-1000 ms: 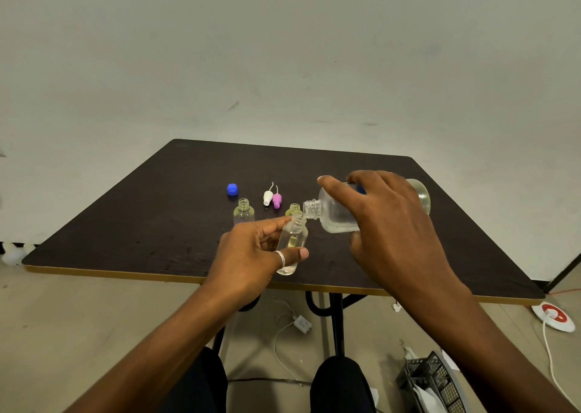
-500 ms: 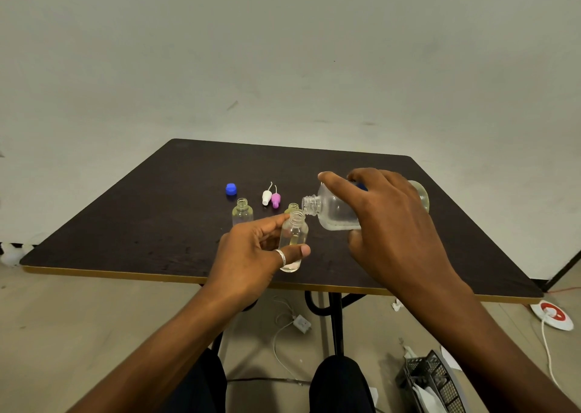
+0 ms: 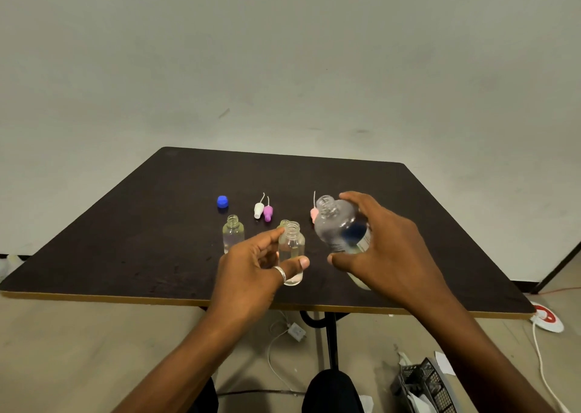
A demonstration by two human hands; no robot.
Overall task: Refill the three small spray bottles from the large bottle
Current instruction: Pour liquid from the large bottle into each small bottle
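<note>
Table (image 3: 151,242), front edge mid: R hand (image 3: 390,255) wraps large bottle (image 3: 336,228), axis near upright, open neck tipped far-left, just right of small bottle (image 3: 291,246) pinched thumb+forefinger by L hand (image 3: 248,271); 2nd small bottle (image 3: 233,233) left, 3rd small bottle (image 3: 284,223) close behind, spray tops (image 3: 268,213) beyond; nothing btwn the mouths.

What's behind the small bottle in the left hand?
A second small bottle: only its open neck shows past the held bottle. Its body and fill level are covered by that bottle and the left hand.
</note>
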